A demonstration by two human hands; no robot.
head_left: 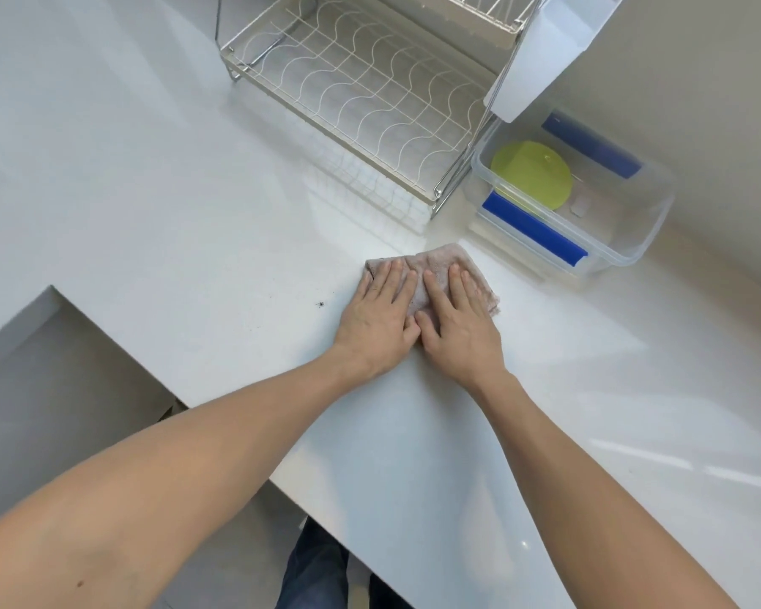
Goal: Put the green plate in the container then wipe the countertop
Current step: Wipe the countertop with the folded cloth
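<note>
The green plate point(531, 174) lies inside a clear plastic container point(624, 252) with blue clips, at the right of the white countertop point(194, 222). In front of the container a folded pinkish-grey cloth point(440, 262) lies flat on the counter. My left hand point(376, 320) and my right hand point(458, 325) press side by side on the cloth, palms down, fingers stretched out and close together. The hands cover most of the cloth. A small dark speck point(320, 305) sits on the counter just left of my left hand.
A wire dish rack point(352, 90) stands at the back, touching the container's left side. A white panel point(541, 50) leans over the rack's right end. The counter's edge steps in at the left point(53, 287), with floor below. A wall rises at the right.
</note>
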